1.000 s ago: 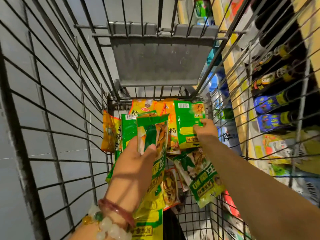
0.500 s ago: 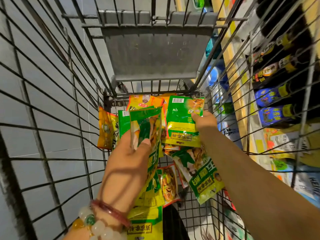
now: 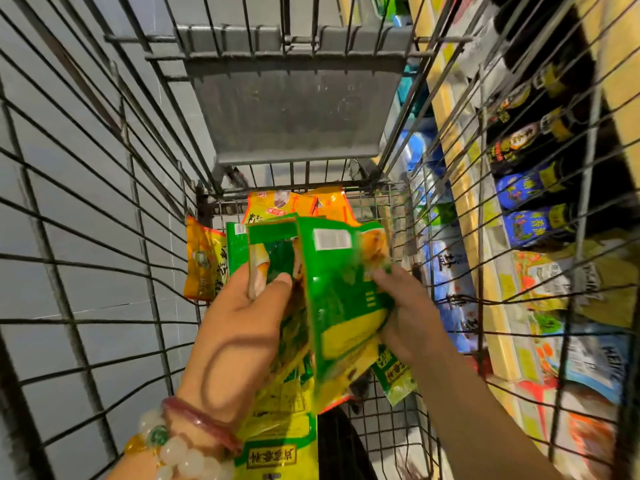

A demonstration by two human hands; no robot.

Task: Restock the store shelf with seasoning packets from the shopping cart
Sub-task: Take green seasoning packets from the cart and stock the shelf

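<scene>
I look down into a wire shopping cart (image 3: 104, 258). My left hand (image 3: 239, 327) grips a stack of green and yellow seasoning packets (image 3: 273, 271), thumb across the front. My right hand (image 3: 405, 317) pinches another green packet (image 3: 339, 299) by its right edge and holds it against the stack, slightly blurred. More yellow and orange packets (image 3: 204, 265) lie at the far end of the cart, and a green packet (image 3: 394, 375) lies on the cart floor below my right hand.
The grey fold-down child seat panel (image 3: 294, 98) stands at the cart's far end. Store shelves (image 3: 491, 306) to the right hold dark sauce bottles (image 3: 533, 188) and assorted bags. A grey tiled floor shows through the left side.
My right hand lifted the green packet from the pile and brought it left and toward me against the stack in my left hand. The camera moved closer.
</scene>
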